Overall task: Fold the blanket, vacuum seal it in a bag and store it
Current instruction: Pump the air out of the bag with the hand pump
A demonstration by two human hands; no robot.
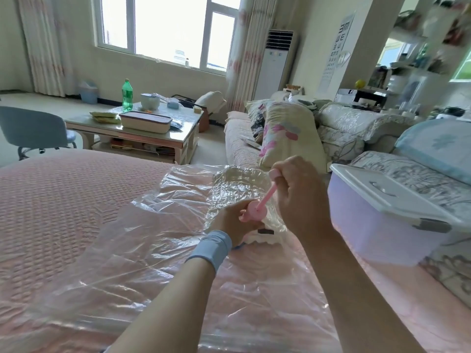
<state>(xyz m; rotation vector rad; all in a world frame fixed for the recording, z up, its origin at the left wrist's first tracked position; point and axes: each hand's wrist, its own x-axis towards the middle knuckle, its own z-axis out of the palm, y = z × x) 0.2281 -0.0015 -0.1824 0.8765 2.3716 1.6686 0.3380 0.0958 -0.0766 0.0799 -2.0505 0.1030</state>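
With the left hand (229, 221) gripping the pink plastic pump (257, 213) at its barrel and the right hand (298, 197) fisted on its plunger, press squarely into the clear crinkled vacuum bag (153, 238) and stroke fully.

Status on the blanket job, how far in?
Done: the blanket looks bagged, plastic crinkled tight over it. In hand: left hand holds the pink pump on the vacuum bag, right hand grips its plunger. Left: much of the bag is loose; the lidded storage box waits beside.
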